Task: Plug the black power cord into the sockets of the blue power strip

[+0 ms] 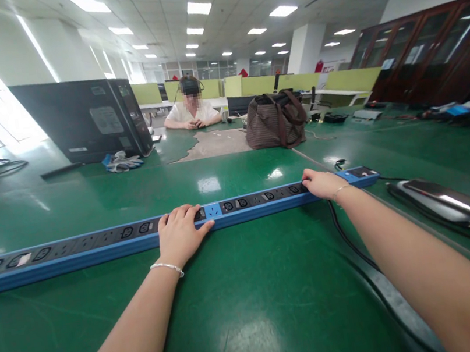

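A long blue power strip (261, 208) with black sockets lies across the green table, from the left edge to right of centre. My left hand (182, 232) rests over its middle, fingers on the top face and the thumb stretched out along the front edge. Further right, my right hand (319, 183) is at the strip with its fingers bent together; what they grip, if anything, is hidden. A black cable (351, 244) runs from under my right hand toward the bottom right.
Behind the strip are a black computer case (89, 118), gloves (121, 162) and a brown bag (273, 120). A person (192, 109) wearing a headset sits across the green table (255, 308). A silver and black device (455, 205) lies at the right.
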Motion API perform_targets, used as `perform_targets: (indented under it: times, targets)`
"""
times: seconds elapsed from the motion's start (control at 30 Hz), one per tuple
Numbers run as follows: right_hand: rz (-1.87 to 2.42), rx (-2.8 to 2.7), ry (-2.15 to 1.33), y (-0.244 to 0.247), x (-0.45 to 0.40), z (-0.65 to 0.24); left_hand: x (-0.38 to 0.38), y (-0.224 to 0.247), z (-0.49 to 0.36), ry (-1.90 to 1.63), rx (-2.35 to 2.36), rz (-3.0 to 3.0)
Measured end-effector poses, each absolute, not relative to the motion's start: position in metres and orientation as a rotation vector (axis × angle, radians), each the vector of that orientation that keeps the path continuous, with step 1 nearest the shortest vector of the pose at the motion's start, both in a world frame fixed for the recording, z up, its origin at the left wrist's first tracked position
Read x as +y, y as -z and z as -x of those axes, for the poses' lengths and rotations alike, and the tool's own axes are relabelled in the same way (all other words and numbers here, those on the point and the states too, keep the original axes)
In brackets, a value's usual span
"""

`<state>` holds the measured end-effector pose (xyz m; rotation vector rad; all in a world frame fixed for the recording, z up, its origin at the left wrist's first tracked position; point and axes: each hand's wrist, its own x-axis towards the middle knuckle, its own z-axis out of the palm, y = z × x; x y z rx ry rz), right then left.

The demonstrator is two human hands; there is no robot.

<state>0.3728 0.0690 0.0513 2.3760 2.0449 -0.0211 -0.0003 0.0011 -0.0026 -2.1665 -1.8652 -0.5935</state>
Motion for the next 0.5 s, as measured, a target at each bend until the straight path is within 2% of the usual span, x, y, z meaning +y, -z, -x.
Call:
perform_targets:
  times: [0.33, 0.5]
  targets:
    - [-2.779, 2.036, 0.104, -0.03, 0.052, -0.364, 0.001, 0.001, -0.001, 0.598, -1.875, 2.168]
    - [-2.842, 2.096, 0.119, -0.025, 0.054, -0.37, 0.001, 0.001, -0.001, 0.595, -1.879, 2.171]
